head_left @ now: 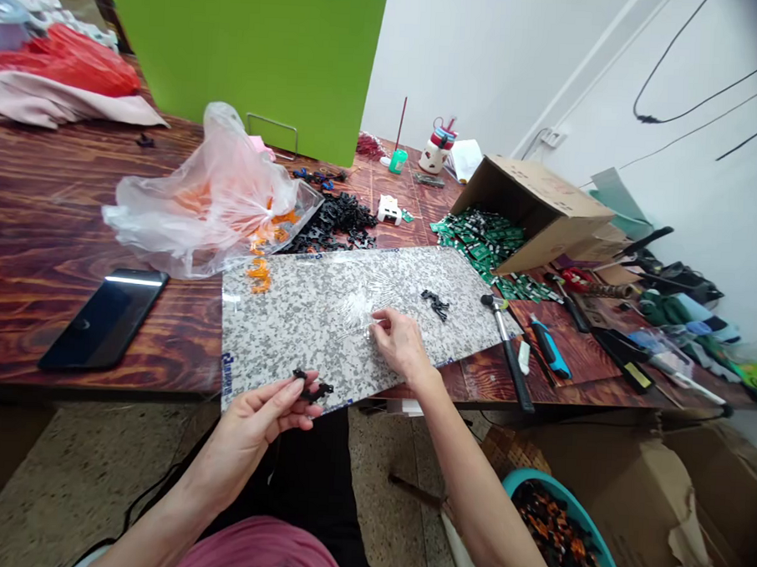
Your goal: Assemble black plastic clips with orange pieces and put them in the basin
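Note:
My left hand [256, 420] is raised over the front edge of a grey speckled board [289, 330], pinching a small black plastic part [314, 389] between thumb and fingers. My right hand [401, 343] rests on the board with its fingertips at a crumpled clear plastic film [358, 303]. I cannot tell whether those fingers grip the film. A few black plastic parts [435, 304] lie on the board to the right of that hand.
Beyond the board are a black phone [104, 320], a translucent bag [206, 201] of orange parts, and a heap of black parts [337, 225]. A tipped cardboard box [532, 213] spills green circuit boards. A hammer [507, 352] lies right, above a teal basin [562, 530] of parts.

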`<control>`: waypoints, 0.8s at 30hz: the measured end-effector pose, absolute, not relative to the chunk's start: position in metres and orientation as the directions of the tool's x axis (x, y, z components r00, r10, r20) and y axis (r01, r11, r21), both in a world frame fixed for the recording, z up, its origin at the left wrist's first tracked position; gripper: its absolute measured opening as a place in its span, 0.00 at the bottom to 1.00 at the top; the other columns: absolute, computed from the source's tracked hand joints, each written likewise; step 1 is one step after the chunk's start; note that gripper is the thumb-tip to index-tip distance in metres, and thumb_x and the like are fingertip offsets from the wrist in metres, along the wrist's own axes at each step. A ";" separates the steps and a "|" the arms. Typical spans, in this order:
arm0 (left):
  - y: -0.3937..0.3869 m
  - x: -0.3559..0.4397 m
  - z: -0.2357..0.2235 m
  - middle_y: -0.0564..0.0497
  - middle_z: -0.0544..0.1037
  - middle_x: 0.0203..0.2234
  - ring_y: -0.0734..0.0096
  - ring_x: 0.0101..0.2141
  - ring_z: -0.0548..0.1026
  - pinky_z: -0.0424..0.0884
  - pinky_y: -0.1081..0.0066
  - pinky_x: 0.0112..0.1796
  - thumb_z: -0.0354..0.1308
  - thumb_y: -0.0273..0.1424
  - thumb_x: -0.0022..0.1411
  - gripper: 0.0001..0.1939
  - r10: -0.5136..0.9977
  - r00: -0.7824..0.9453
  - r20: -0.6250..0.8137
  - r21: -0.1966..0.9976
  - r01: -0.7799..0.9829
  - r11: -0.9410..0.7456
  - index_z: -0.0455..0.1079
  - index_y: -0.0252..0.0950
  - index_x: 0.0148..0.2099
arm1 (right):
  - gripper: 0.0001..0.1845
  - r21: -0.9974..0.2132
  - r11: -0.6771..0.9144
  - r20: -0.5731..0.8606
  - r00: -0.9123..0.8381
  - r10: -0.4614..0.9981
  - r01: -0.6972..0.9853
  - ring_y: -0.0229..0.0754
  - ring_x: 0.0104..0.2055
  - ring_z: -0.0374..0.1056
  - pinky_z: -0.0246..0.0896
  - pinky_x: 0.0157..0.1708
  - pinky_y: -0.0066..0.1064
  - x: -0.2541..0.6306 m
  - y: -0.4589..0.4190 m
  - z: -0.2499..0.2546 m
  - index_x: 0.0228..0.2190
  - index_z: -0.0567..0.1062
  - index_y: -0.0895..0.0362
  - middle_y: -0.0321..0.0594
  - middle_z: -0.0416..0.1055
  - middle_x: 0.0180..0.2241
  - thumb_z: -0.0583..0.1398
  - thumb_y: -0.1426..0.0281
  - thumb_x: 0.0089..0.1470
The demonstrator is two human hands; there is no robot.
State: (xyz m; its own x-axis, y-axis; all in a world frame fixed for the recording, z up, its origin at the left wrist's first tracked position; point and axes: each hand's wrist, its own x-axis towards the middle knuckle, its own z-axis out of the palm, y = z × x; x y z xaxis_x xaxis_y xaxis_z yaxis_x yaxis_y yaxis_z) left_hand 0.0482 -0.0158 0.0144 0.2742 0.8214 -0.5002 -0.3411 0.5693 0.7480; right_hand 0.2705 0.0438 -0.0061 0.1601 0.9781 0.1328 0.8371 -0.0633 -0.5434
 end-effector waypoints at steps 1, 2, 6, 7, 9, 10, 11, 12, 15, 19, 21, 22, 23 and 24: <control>-0.016 0.048 0.015 0.47 0.82 0.39 0.70 0.29 0.79 0.74 0.76 0.29 0.71 0.36 0.42 0.13 0.820 0.277 -0.501 0.739 -0.355 0.572 0.80 0.35 0.32 | 0.09 -0.546 -0.062 0.143 0.166 0.976 0.835 0.43 0.32 0.70 0.61 0.37 0.33 0.272 0.043 -0.005 0.35 0.75 0.58 0.41 0.76 0.29 0.56 0.74 0.52; -0.015 0.048 0.015 0.48 0.82 0.38 0.69 0.29 0.79 0.75 0.75 0.29 0.71 0.35 0.43 0.13 0.819 0.283 -0.499 0.732 -0.367 0.574 0.80 0.35 0.32 | 0.09 -0.551 -0.057 0.154 0.169 0.974 0.833 0.43 0.32 0.70 0.61 0.37 0.33 0.274 0.042 -0.003 0.34 0.75 0.58 0.42 0.76 0.30 0.56 0.74 0.52; -0.016 0.051 0.012 0.49 0.83 0.36 0.67 0.32 0.80 0.76 0.74 0.33 0.70 0.35 0.45 0.11 0.828 0.290 -0.480 0.715 -0.418 0.560 0.80 0.35 0.33 | 0.07 -0.570 -0.015 0.202 0.158 0.967 0.821 0.42 0.33 0.69 0.61 0.37 0.33 0.271 0.029 0.008 0.31 0.74 0.57 0.42 0.74 0.32 0.55 0.71 0.54; -0.016 0.052 0.012 0.49 0.83 0.36 0.66 0.32 0.80 0.76 0.73 0.34 0.70 0.35 0.46 0.11 0.835 0.280 -0.474 0.715 -0.431 0.551 0.80 0.35 0.34 | 0.07 -0.582 0.001 0.212 0.150 0.966 0.813 0.42 0.33 0.69 0.62 0.37 0.33 0.266 0.024 0.012 0.31 0.73 0.57 0.41 0.74 0.32 0.55 0.70 0.55; -0.016 0.055 0.010 0.50 0.83 0.35 0.65 0.33 0.81 0.76 0.72 0.36 0.69 0.35 0.47 0.12 0.849 0.251 -0.465 0.718 -0.455 0.527 0.80 0.35 0.35 | 0.07 -0.638 0.064 0.233 0.113 0.966 0.767 0.41 0.32 0.69 0.63 0.36 0.32 0.252 0.010 0.020 0.33 0.72 0.56 0.39 0.74 0.31 0.54 0.68 0.56; -0.016 0.057 0.009 0.50 0.83 0.35 0.64 0.33 0.81 0.76 0.71 0.36 0.69 0.35 0.47 0.12 0.856 0.239 -0.458 0.718 -0.469 0.515 0.80 0.35 0.35 | 0.07 -0.678 0.107 0.243 0.084 0.967 0.727 0.40 0.32 0.69 0.63 0.34 0.31 0.244 0.002 0.024 0.33 0.72 0.55 0.39 0.73 0.31 0.54 0.68 0.57; -0.016 0.058 0.009 0.50 0.82 0.35 0.63 0.34 0.81 0.76 0.70 0.37 0.69 0.35 0.48 0.13 0.861 0.231 -0.453 0.718 -0.478 0.507 0.79 0.35 0.36 | 0.07 -0.717 0.152 0.256 0.054 0.965 0.681 0.39 0.31 0.69 0.63 0.33 0.29 0.235 -0.006 0.027 0.33 0.72 0.55 0.38 0.73 0.31 0.54 0.68 0.57; -0.016 0.060 0.008 0.49 0.83 0.35 0.63 0.34 0.81 0.75 0.69 0.37 0.68 0.36 0.49 0.13 0.866 0.230 -0.444 0.716 -0.490 0.497 0.79 0.35 0.37 | 0.07 -0.750 0.192 0.271 0.029 0.962 0.633 0.39 0.31 0.69 0.64 0.31 0.29 0.226 -0.013 0.030 0.34 0.72 0.54 0.38 0.73 0.31 0.54 0.69 0.58; -0.016 0.063 0.006 0.48 0.83 0.34 0.63 0.35 0.80 0.75 0.68 0.40 0.67 0.35 0.51 0.14 0.891 0.222 -0.395 0.711 -0.541 0.450 0.78 0.35 0.40 | 0.08 -0.798 0.258 0.294 -0.023 0.956 0.545 0.40 0.34 0.70 0.65 0.31 0.29 0.203 -0.030 0.030 0.36 0.73 0.53 0.39 0.73 0.34 0.54 0.72 0.58; -0.016 0.066 0.006 0.49 0.83 0.33 0.66 0.33 0.80 0.74 0.70 0.39 0.67 0.35 0.50 0.13 0.910 0.177 -0.374 0.705 -0.584 0.403 0.79 0.36 0.39 | 0.09 -0.814 0.267 0.293 -0.031 0.956 0.515 0.40 0.34 0.70 0.67 0.33 0.31 0.187 -0.037 0.019 0.38 0.73 0.53 0.40 0.73 0.34 0.54 0.74 0.57; -0.017 0.066 0.007 0.48 0.83 0.33 0.66 0.34 0.80 0.73 0.69 0.40 0.68 0.35 0.49 0.14 0.910 0.162 -0.382 0.702 -0.589 0.400 0.79 0.36 0.39 | 0.08 -0.817 0.259 0.294 -0.014 0.956 0.515 0.40 0.33 0.70 0.67 0.33 0.30 0.184 -0.037 0.015 0.37 0.74 0.54 0.40 0.73 0.33 0.55 0.74 0.56; -0.018 0.066 0.007 0.48 0.83 0.34 0.65 0.35 0.80 0.73 0.68 0.41 0.68 0.35 0.49 0.15 0.910 0.159 -0.383 0.701 -0.591 0.399 0.79 0.36 0.40 | 0.08 -0.818 0.257 0.298 -0.005 0.955 0.515 0.40 0.33 0.70 0.67 0.32 0.30 0.183 -0.037 0.014 0.36 0.74 0.54 0.40 0.73 0.32 0.56 0.73 0.56; -0.019 0.066 0.008 0.47 0.83 0.35 0.64 0.36 0.80 0.73 0.68 0.41 0.68 0.35 0.49 0.15 0.911 0.158 -0.382 0.700 -0.594 0.397 0.79 0.36 0.40 | 0.07 -0.818 0.257 0.302 0.004 0.953 0.515 0.39 0.32 0.70 0.67 0.32 0.30 0.183 -0.037 0.013 0.36 0.74 0.55 0.40 0.73 0.32 0.56 0.73 0.56; -0.020 0.065 0.008 0.47 0.83 0.35 0.63 0.37 0.79 0.72 0.68 0.42 0.67 0.36 0.49 0.15 0.912 0.159 -0.379 0.698 -0.597 0.394 0.79 0.36 0.40 | 0.07 -0.816 0.257 0.307 0.012 0.952 0.518 0.39 0.32 0.70 0.67 0.31 0.29 0.182 -0.037 0.013 0.35 0.74 0.55 0.40 0.73 0.31 0.56 0.73 0.56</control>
State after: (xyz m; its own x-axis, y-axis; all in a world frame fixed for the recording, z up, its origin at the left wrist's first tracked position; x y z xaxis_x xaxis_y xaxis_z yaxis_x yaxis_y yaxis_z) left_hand 0.0654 -0.0197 0.0078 0.1589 0.9117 -0.3788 -0.5973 0.3942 0.6984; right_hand 0.1817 -0.0369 0.0125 0.0125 0.9516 0.3071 0.5176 0.2566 -0.8162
